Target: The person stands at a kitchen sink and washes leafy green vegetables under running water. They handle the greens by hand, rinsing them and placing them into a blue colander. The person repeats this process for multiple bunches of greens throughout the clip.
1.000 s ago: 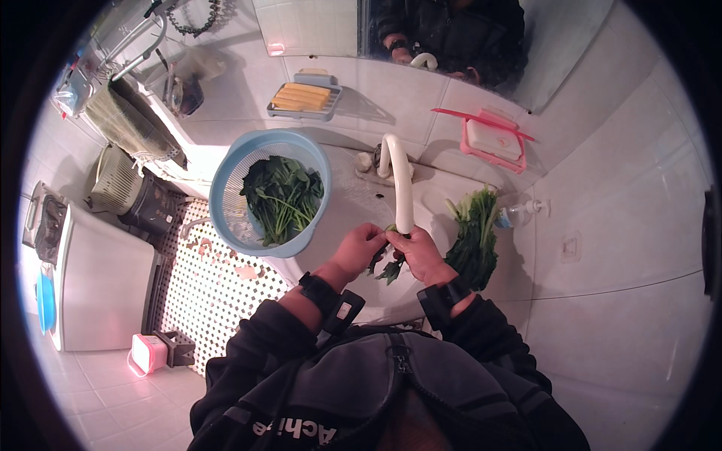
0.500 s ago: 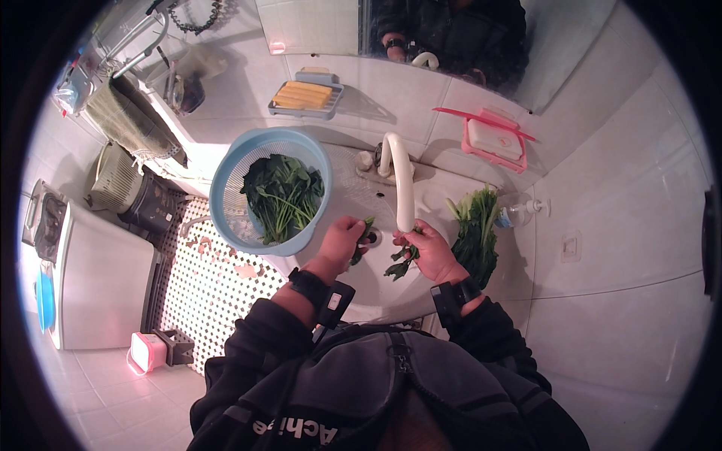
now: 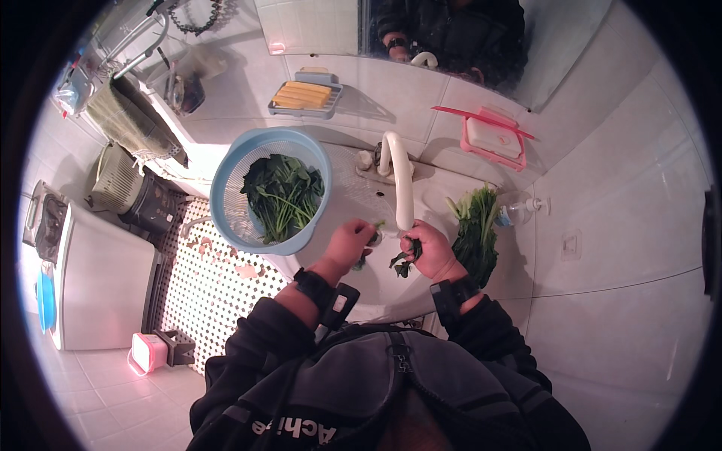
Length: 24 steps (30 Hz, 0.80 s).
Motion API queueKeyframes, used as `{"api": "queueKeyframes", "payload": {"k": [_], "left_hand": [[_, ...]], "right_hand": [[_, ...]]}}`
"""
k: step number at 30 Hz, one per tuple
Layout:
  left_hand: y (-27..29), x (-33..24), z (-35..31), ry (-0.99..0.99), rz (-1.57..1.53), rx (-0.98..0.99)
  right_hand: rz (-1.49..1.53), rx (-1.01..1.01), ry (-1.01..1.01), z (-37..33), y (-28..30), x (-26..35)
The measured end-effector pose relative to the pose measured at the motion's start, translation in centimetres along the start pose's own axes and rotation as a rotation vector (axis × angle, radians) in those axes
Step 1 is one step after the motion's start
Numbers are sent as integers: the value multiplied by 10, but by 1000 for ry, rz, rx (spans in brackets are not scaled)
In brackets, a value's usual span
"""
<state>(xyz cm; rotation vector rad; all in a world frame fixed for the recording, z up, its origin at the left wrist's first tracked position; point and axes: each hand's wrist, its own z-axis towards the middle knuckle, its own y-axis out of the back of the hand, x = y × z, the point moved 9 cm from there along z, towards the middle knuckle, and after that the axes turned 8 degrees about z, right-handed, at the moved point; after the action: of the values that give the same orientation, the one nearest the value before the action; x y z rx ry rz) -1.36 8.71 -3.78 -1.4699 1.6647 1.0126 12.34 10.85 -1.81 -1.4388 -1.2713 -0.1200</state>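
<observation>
Just below tap (image 3: 404, 180): dark leaves (image 3: 402, 264), held in curled right hand (image 3: 430, 252). Left of tap's end: small green bit (image 3: 359, 264), pinched in left hand (image 3: 347, 245). Farther left of tap: blue basket (image 3: 219, 199) with more greens (image 3: 282, 199). Right of tap: leafy bunch (image 3: 477, 237). Looks light, soft, easy to tear, maybe slippery. Best held by stems.

Greens (image 3: 401, 264) in each grip (image 3: 430, 252)
</observation>
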Motion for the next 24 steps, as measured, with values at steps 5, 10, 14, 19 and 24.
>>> {"api": "queueKeyframes", "payload": {"k": [5,10,14,19,24], "left_hand": [[-9,3,-6,72,-279,47],[-25,-1,-7,18,-205,135],[-14,3,0,-24,-175,38],[7,4,1,-27,-143,-85],[-13,6,-5,40,-241,28]], "right_hand": [[-87,-102,66,2,4,3],[-210,-74,116,5,-11,-5],[-494,-151,153,5,-5,0],[-275,-155,95,1,3,1],[-219,-134,177,5,-2,-2]]}}
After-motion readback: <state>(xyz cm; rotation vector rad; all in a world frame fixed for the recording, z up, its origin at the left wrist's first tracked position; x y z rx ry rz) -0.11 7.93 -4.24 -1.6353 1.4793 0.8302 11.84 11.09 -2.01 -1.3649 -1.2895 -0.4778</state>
